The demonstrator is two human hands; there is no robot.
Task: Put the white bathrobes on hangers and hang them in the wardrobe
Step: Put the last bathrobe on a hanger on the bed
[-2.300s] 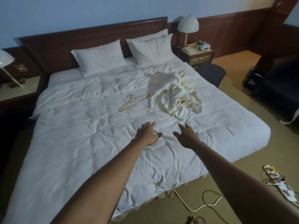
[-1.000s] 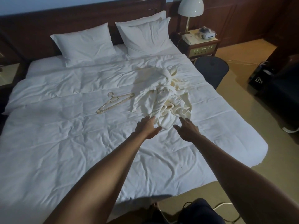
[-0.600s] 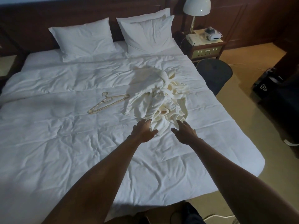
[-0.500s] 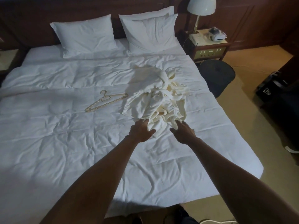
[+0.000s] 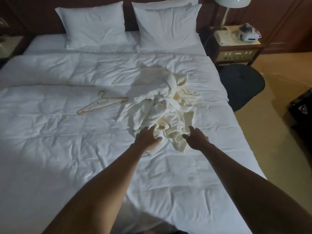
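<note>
Both hands, left point(image 5: 147, 139) and right point(image 5: 196, 138), reached mid-frame with loose, wide grips holding nothing. One bathrobe pile point(image 5: 162, 108), hangers point(image 5: 101, 105) (looked like two), two pillows point(image 5: 128, 24) sat on the bed point(image 5: 50, 149).

Dim room, light falling from the left onto the bed point(image 5: 50, 149), near corners shadowed, wide-angle edges bowed.

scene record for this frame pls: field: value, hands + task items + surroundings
left hand: fingers spread, at near edge of bathrobes
right hand: open, beside the heap, holding nothing
bathrobes: crumpled white heap on the bed
hangers: flat on bed, left of heap, untouched
pillows: at headboard
nightstand: right of bed, lamp on it
wardrobe: not in view
</note>
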